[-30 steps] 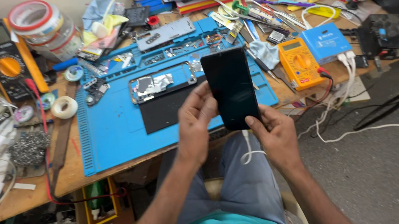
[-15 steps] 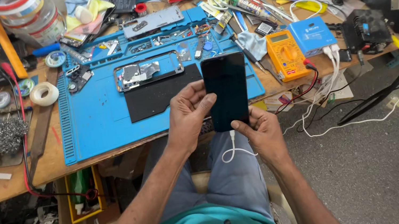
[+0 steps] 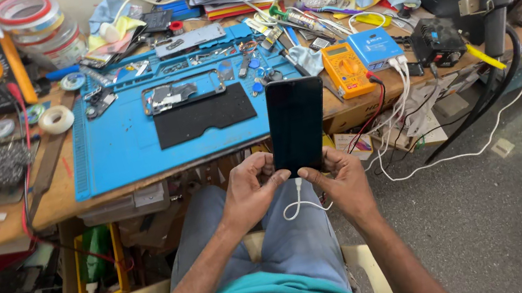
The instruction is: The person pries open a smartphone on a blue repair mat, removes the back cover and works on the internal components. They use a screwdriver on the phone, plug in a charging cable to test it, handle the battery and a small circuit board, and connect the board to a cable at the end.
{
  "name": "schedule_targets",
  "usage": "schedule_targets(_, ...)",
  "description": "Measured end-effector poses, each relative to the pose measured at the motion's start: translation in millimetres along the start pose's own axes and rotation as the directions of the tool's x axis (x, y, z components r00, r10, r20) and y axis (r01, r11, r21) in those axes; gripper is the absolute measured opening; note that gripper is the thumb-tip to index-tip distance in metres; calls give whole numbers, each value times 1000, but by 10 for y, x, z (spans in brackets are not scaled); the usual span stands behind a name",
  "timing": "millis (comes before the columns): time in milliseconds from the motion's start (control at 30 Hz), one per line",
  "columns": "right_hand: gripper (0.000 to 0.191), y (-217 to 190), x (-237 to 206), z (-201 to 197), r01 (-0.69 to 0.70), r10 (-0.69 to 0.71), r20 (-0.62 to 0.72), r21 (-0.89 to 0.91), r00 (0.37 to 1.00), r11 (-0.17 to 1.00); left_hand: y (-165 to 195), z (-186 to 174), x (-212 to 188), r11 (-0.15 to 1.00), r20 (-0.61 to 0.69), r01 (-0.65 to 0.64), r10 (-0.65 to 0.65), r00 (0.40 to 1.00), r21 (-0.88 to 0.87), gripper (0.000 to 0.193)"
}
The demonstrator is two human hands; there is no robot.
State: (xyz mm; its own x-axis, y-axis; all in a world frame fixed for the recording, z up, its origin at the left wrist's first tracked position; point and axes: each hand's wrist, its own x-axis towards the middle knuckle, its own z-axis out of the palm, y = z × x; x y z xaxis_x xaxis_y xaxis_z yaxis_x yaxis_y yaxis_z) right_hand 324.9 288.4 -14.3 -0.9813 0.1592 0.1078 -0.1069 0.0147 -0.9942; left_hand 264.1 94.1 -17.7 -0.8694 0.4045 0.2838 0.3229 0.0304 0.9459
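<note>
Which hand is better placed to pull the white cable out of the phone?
Probably the right hand: its fingertips sit beside the white cable plug under the phone, while the left hand cradles the phone's lower edge.

Smartphone [image 3: 298, 125]: black glass face, glossy, smooth. White charging cable [image 3: 298, 201]: smooth plastic sheath. Blue work mat [image 3: 125, 137]: matt, rubber-like, moulded ridges along top edge. Black pad [image 3: 203, 115] on mat: matt, flat. Workbench [image 3: 54, 195]: bare wood, worn, dull. Orange multimeter [image 3: 346, 70]: hard plastic casing. Steel wool [image 3: 1, 165]: rough grey metal tangle. Tape roll [image 3: 56, 119]: white, paper-like.
</note>
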Motion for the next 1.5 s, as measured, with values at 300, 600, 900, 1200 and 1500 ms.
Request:
schedule_targets(300, 20, 22, -849, 83, 196, -226, -131, -208, 965, 958, 360, 124, -736, 941, -43, -300, 310, 950, 157, 31)
schedule_targets(600, 22, -215, -1331, 67, 761, -907, 226, -633, 355, 140, 552, -53, -1262, 518, 138, -808, 811, 568, 281, 22)
schedule_targets(900, 22, -363, -1470, 223, 807, -900, 354, -590, 256, -2, 701, -227, -1354, 371, 176, -810, 854, 490, 455, 28)
schedule_targets(1200, 22, -389, -1452, 289, 817, -898, 352, -576, 264, 14, 655, -289, -1301, 288, 178, -839, 897, 406, 462, 27)
schedule_targets(1500, 13, -422, -1342, 258, 830, -860, 457, -553, 227, -75, 537, -278, -1259, 944, 110, -46, 86, 990, -326, 21)
